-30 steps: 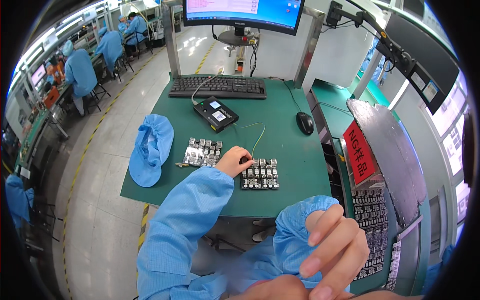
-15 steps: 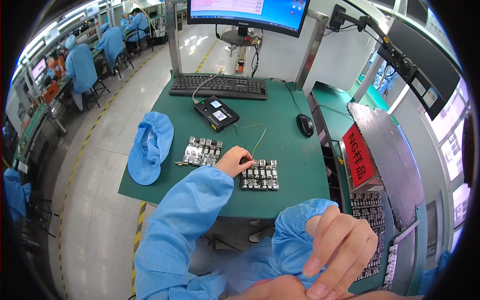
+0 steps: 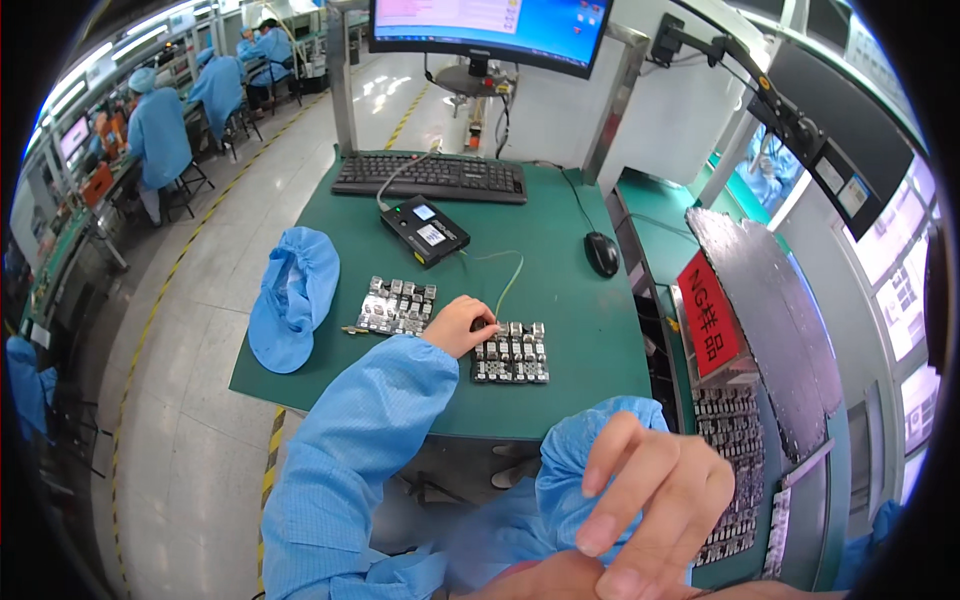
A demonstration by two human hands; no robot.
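My left hand (image 3: 460, 326) rests at the left edge of a panel of small circuit boards with silver metal parts (image 3: 512, 355). Its fingertips are pinched on something small and dark that I cannot make out. A thin yellow-green wire (image 3: 511, 290) runs to this spot from a black box with a small lit screen (image 3: 425, 230). To the left of the hand lies a similar board panel (image 3: 398, 305). My right hand (image 3: 655, 505) is raised close to the camera, fingers bent and slightly apart, with nothing visible in them.
On the green table (image 3: 580, 330) are a blue cloth cap (image 3: 293, 300), a black keyboard (image 3: 430, 178) and a mouse (image 3: 602, 254). A monitor (image 3: 490, 28) stands behind. At right, a red sign (image 3: 708, 312) stands by rows of boards (image 3: 730, 470). People in blue work at far left.
The view has shifted slightly, moving the table a little left in the picture. My right hand's fingers have spread a little. My left hand stays at the panel's edge.
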